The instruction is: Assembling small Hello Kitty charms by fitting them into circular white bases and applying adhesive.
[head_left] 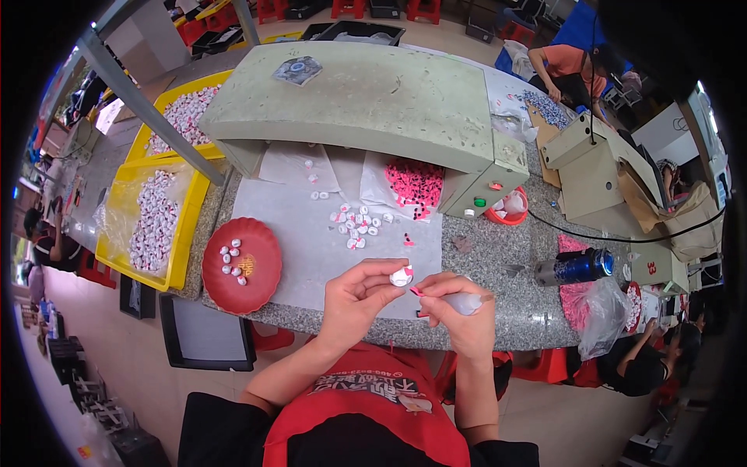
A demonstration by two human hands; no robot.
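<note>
Probably for steadiness, a white-and-pink piece (401, 276) is pinched by the left hand (359, 294), a pink-and-black piece (416, 291) by the right hand (464, 317).

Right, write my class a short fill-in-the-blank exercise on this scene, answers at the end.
The person's ____ hand holds a small round white-and-pink piece.
The rectangular plastic trays filled with similar pieces are coloured ____.
The cylindrical blue bottle is on the person's ____ side.

Missing words: left; yellow; right.
</note>
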